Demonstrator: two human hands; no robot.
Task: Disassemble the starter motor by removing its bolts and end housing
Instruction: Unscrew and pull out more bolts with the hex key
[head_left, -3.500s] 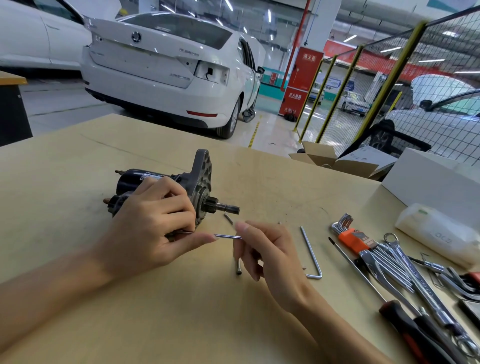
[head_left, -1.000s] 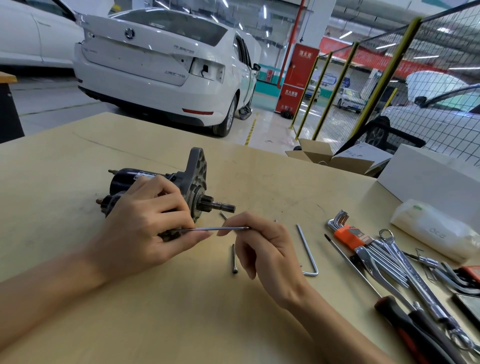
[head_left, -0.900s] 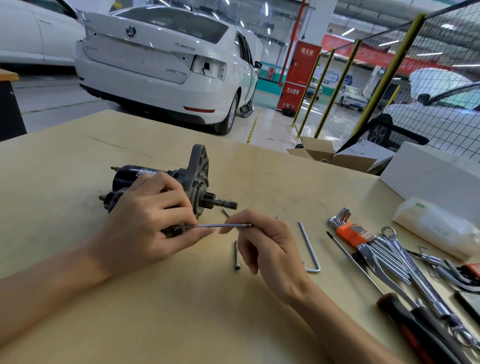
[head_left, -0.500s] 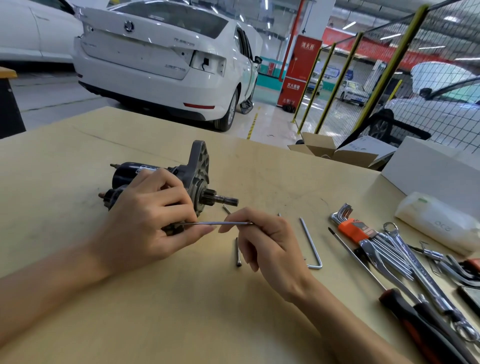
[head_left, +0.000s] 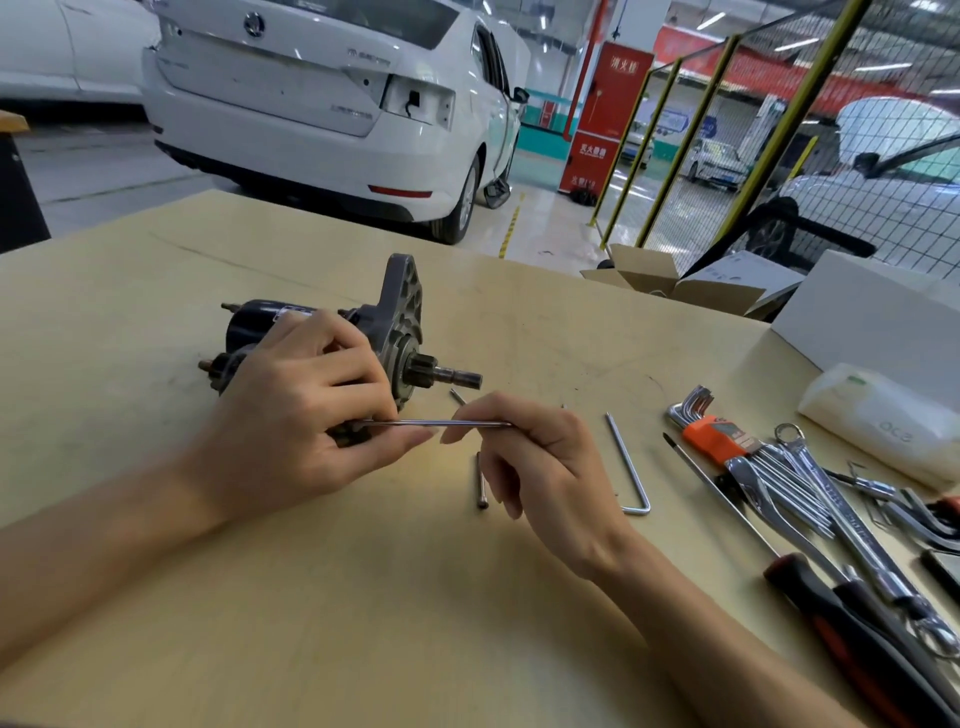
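Note:
The starter motor (head_left: 387, 332) lies on its side on the tan table (head_left: 363, 597), its grey end housing and pinion shaft pointing right. My left hand (head_left: 301, 415) grips the motor's dark body from the near side and hides most of it. A long thin through bolt (head_left: 441, 423) sticks out of the motor's near side toward the right. My right hand (head_left: 535, 457) pinches the bolt's free end between thumb and forefinger. Another long bolt (head_left: 481, 480) lies loose on the table just below the hands. A short bolt tip (head_left: 457, 396) shows under the shaft.
An L-shaped hex key (head_left: 628, 465) lies right of my right hand. Further right are an orange-holdered hex key set (head_left: 714, 434), several wrenches (head_left: 810, 493), a red-black handled tool (head_left: 852, 623) and a plastic bag (head_left: 878, 421). White boxes (head_left: 872, 317) stand at the table's far right.
The through bolt has come further out of the motor to the right, drawn by my right hand. My left hand has kept its grip on the motor.

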